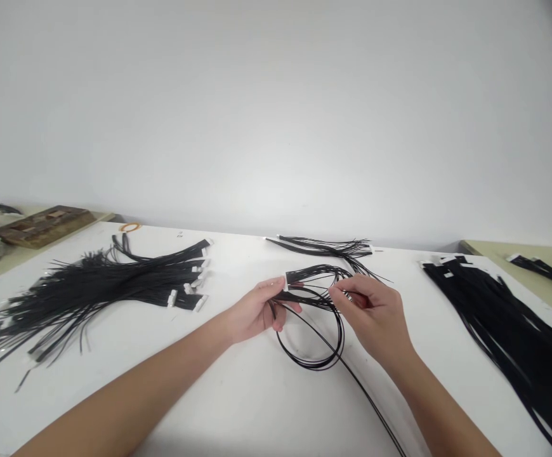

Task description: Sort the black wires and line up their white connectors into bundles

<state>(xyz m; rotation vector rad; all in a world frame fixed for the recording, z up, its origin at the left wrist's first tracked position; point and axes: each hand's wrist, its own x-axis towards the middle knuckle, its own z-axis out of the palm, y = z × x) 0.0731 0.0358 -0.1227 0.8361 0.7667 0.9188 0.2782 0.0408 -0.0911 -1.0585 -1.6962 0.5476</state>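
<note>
My left hand point(262, 308) is closed around one end of a black wire bundle point(311, 295), with its thumb on a white connector point(285, 282). Thin black wires loop down and to the right from there, over the white table. At the bundle's right side my right hand point(371, 308) pinches with thumb and forefinger at the wires, and its other fingers are curled in. White wire ends show beside those fingers. Two long wires trail toward the bottom right. Behind the hands lies another loose wire bundle point(323, 246).
A big pile of black wire harnesses point(114, 276) with white connectors lies on the white table point(200, 406) at left, another pile point(504, 324) at right. Farther left are a brown wooden block point(45, 226) and an orange ring point(130, 227). A pale wall point(276, 114) rises behind.
</note>
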